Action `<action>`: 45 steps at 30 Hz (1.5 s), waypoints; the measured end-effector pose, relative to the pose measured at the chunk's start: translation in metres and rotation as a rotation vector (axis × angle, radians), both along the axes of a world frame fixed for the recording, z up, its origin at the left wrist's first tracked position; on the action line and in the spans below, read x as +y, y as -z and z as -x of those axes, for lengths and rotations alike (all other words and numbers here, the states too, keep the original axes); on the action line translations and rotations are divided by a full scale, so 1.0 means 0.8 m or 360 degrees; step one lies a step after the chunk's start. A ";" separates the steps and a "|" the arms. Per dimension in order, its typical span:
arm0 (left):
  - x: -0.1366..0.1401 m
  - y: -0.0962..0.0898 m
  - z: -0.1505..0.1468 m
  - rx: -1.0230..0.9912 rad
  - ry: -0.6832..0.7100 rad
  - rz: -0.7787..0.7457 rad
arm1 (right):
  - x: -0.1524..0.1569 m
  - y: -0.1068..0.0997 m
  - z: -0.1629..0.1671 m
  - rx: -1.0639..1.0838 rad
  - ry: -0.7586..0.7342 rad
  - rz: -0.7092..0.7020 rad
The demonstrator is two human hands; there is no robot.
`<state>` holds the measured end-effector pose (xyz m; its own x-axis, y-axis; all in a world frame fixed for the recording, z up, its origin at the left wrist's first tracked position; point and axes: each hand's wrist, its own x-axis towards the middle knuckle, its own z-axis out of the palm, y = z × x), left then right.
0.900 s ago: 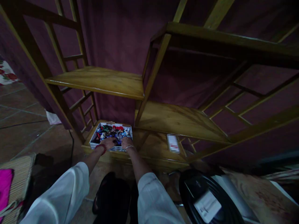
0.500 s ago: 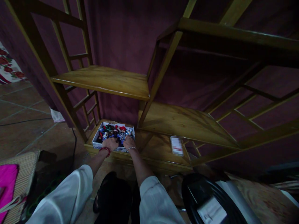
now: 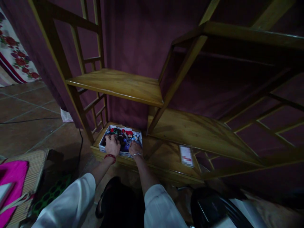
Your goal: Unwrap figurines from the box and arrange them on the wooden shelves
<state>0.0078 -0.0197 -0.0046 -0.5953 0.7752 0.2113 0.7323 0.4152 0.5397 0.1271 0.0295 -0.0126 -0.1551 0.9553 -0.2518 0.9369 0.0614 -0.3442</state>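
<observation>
A shallow white box (image 3: 102, 146) filled with a jumble of small colourful items (image 3: 128, 134) stands on the bottom shelf, at its left end. Red, blue, dark green and black pieces show among them, too small to name. Over the box's left side, my left hand (image 3: 112, 146), with a red bead bracelet, curls its fingers down onto dark pieces. My right hand (image 3: 135, 148), wearing a silver bangle, is closed at the box's front right, its fingertips hidden among the items. What either hand grips cannot be made out.
Wooden shelf boards (image 3: 118, 85) and posts rise above and around the box. A blurred white packet (image 3: 186, 155) lies to the right on the bottom shelf. At lower right is a black glossy seat-like object (image 3: 213, 205). A pink cloth (image 3: 17, 177) lies on a woven mat at left.
My left hand has shifted toward the back left of the box, its fingers now bent over the contents. My right hand stays at the front right. The view has swung slightly left.
</observation>
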 end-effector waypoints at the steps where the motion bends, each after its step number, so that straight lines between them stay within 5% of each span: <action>1: 0.004 -0.005 0.003 -0.0035 -0.0100 0.0055 | 0.000 0.000 0.000 -0.0004 0.0005 0.0001; 4: 0.015 -0.019 0.012 -0.0171 -0.0172 0.0376 | -0.001 -0.002 0.000 -0.0006 0.0015 0.0007; 9: 0.025 -0.025 0.024 -0.0054 0.0020 0.0761 | -0.001 -0.003 0.000 -0.0001 0.0015 0.0008; 14: 0.025 -0.013 0.032 0.0249 0.0025 0.0691 | -0.001 -0.003 0.001 -0.0036 -0.0006 0.0034; 27: 0.025 -0.010 0.038 0.0264 0.0356 0.0682 | 0.001 -0.001 0.004 -0.0120 -0.0103 0.0050; 45: 0.067 0.020 0.063 -0.0206 0.0465 0.0330 | -0.005 -0.013 0.006 -0.0166 -0.0059 0.0088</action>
<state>-0.0426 0.0335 -0.0204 -0.3542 0.9347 -0.0304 0.7673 0.3090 0.5618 0.1227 0.0255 -0.0022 -0.1606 0.9335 -0.3207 0.9652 0.0805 -0.2489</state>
